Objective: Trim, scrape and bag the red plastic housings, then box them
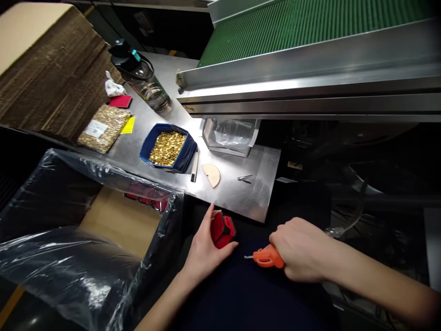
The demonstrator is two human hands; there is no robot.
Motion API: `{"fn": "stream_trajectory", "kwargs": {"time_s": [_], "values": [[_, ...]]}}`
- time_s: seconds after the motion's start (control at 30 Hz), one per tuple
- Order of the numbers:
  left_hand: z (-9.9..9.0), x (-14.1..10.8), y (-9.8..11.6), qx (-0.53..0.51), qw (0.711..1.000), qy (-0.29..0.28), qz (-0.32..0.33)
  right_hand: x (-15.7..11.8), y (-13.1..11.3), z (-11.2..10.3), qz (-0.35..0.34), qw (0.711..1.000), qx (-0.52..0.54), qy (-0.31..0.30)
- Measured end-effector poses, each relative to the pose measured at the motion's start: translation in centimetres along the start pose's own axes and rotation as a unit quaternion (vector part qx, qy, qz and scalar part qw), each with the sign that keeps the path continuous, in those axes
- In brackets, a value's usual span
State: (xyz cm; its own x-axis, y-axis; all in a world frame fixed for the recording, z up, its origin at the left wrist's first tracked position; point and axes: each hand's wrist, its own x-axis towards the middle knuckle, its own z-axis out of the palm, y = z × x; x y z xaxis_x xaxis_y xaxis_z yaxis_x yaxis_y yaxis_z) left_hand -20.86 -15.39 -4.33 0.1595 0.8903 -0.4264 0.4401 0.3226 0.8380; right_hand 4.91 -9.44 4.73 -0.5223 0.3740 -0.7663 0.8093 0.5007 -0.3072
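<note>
My left hand [203, 243] is closed around a small red block-like piece with black edges [222, 230], thumb below and fingers behind it. To its right, my right hand [299, 250] grips an orange hand tool with a thin metal tip [268, 256]. The tip points left toward the red piece, and a gap separates the two. What kind of tool it is, I cannot make out. Both hands are over my dark-clothed lap, in front of the metal table [230, 195]. On that table are a half-round tan piece [211, 175] and a small pair of metal snips or tweezers [245, 178].
A blue bin [146, 154] holds gold-coloured bits beside a cutter [195, 166]. Left stands a plastic-lined box [120, 225] with red pieces inside. Behind are a bottle [148, 87], a bag of gold bits [105, 126] and stacked cardboard [51, 73]. A green conveyor [292, 32] overhangs the right.
</note>
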Motion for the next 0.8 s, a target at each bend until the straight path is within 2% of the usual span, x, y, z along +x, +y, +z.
{"fn": "stream_trajectory", "kwargs": {"time_s": [0.03,0.1,0.17,0.23,0.27,0.33,0.37,0.4,0.43,0.5,0.53,0.57,0.6,0.63,0.67,0.73,0.8], "values": [[-0.3,0.2,0.1,0.066,0.997,-0.015,0.048,-0.2,0.1,-0.5,0.003,1.000,-0.001,0.000],[-1.1,0.5,0.4,0.122,0.981,-0.102,0.112,-0.1,0.5,-1.5,0.007,1.000,-0.002,0.011],[-2.2,0.7,0.6,0.056,0.974,-0.191,0.105,0.3,1.2,-2.4,0.012,1.000,-0.009,0.026],[-3.0,0.7,0.5,-0.113,0.965,-0.232,0.055,1.0,2.1,-2.9,0.018,0.999,-0.012,0.035],[-3.1,0.6,0.3,-0.217,0.949,-0.226,0.028,1.4,2.5,-3.0,0.021,0.999,-0.009,0.037],[-2.8,0.4,-0.4,-0.406,0.900,-0.159,-0.023,2.1,2.9,-2.6,0.020,0.999,-0.002,0.037],[-2.4,0.4,-0.8,-0.467,0.876,-0.111,-0.053,2.3,3.0,-2.3,0.014,0.999,0.001,0.035],[-1.9,0.3,-1.1,-0.493,0.863,-0.065,-0.085,2.5,2.9,-1.8,0.007,0.999,0.005,0.031],[-1.3,0.3,-1.4,-0.481,0.869,-0.024,-0.114,2.5,2.7,-1.4,0.001,1.000,0.010,0.024],[-0.4,0.4,-1.6,-0.359,0.923,0.026,-0.135,2.3,2.3,-0.8,-0.005,1.000,0.021,0.014],[-0.2,0.4,-1.5,-0.268,0.956,0.030,-0.116,2.0,2.1,-0.7,0.000,1.000,0.024,0.011],[-0.1,0.4,-1.2,-0.167,0.983,0.014,-0.077,1.8,2.0,-0.7,0.008,1.000,0.024,0.012],[-0.1,0.4,-0.7,-0.065,0.997,-0.017,-0.027,1.5,1.9,-0.9,0.019,1.000,0.020,0.015],[-0.3,0.5,-0.2,0.031,0.997,-0.060,0.026,1.3,1.9,-1.2,0.029,0.999,0.014,0.017],[-0.5,0.6,0.3,0.115,0.985,-0.107,0.074,1.3,1.8,-1.6,0.037,0.999,0.004,0.018],[-0.9,1.0,1.3,0.247,0.940,-0.191,0.140,1.8,1.5,-2.1,0.038,0.999,-0.020,0.024],[-1.2,1.8,2.0,0.309,0.901,-0.246,0.178,2.8,1.0,-2.5,0.025,0.998,-0.041,0.035]]}}
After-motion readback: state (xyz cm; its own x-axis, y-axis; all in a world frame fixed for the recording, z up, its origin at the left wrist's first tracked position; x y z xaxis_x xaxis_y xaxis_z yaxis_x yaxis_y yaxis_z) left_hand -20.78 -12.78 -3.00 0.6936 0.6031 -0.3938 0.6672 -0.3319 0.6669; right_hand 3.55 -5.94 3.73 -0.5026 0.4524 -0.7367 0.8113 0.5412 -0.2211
